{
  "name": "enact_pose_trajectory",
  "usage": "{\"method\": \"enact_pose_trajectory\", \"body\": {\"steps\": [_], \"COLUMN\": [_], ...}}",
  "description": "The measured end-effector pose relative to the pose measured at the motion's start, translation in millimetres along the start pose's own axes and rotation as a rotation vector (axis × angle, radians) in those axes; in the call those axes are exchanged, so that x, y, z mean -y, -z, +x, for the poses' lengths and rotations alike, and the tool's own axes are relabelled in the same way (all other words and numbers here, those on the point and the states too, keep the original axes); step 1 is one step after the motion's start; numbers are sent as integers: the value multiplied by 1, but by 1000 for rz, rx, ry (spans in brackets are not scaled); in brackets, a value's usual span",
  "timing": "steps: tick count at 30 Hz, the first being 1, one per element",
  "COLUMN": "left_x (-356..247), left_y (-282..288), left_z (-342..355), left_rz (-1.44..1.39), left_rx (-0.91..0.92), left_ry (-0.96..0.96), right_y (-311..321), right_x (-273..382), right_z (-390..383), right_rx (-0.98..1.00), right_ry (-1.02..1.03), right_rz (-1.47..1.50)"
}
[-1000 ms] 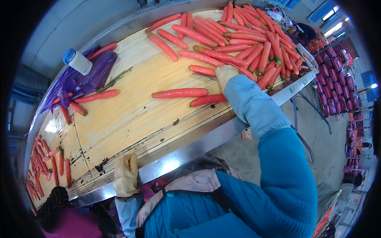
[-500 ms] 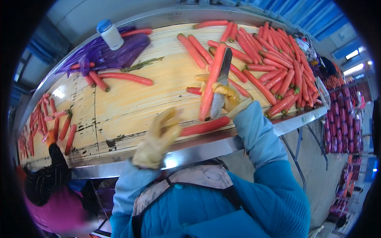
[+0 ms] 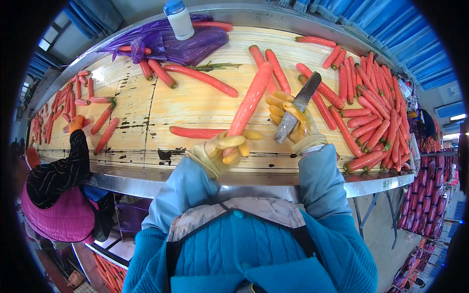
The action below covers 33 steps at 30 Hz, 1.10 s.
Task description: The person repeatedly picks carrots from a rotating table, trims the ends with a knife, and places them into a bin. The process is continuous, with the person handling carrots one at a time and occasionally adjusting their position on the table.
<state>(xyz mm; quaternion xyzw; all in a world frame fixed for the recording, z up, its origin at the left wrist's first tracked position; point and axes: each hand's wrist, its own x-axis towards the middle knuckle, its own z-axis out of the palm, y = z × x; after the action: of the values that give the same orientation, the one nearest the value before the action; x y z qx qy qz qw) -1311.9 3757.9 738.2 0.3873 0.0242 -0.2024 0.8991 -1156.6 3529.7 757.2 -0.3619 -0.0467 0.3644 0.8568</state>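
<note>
My left hand, in a yellowish rubber glove, is closed round the lower end of a long, wet-looking carrot. The carrot slants up and away to the right over the table. In my right hand, gloved alike, is a broad-bladed knife, its blade pointing up and to the right. Just beyond my left glove, a loose carrot lies crosswise. Several other carrots lie beyond both hands, partly behind the held one.
A large carrot pile covers the table's right end. At the far left-middle, a white bottle with a blue cap stands by purple plastic. A co-worker's orange-gloved hand is among carrots at left. A metal rim edges the table.
The carrot that my right hand held along with the knife is now in my left hand, which was open before. My right hand keeps the knife. The whole view has shifted.
</note>
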Motion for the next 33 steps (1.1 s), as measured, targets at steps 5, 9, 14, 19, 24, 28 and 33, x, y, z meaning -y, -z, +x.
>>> {"method": "enact_pose_trajectory", "body": {"steps": [5,9,14,19,24,28,33], "left_x": [-12,-13,-20,-32,-35,-37,-49], "left_y": [5,7,12,14,19,23,27], "left_z": [-13,-19,-11,-14,-22,-26,-58], "left_rz": [406,477,62,-61,-131,-169,-208], "left_rx": [127,-41,-149,-171,-179,-179,-212], "left_ry": [-174,-182,-87,-94,-102,-125,-200], "right_y": [-12,-23,-40,-60,-77,-69,-46], "right_x": [-7,-8,-6,-10,-17,-31,-50], "right_z": [19,18,8,15,15,20,33], "right_rx": [-94,-282,-72,-383,-227,-119,-280], "right_ry": [53,-1,77,28,1,41,-56], "right_rz": [92,-87,-39,-234,-146,-133,-84]}}
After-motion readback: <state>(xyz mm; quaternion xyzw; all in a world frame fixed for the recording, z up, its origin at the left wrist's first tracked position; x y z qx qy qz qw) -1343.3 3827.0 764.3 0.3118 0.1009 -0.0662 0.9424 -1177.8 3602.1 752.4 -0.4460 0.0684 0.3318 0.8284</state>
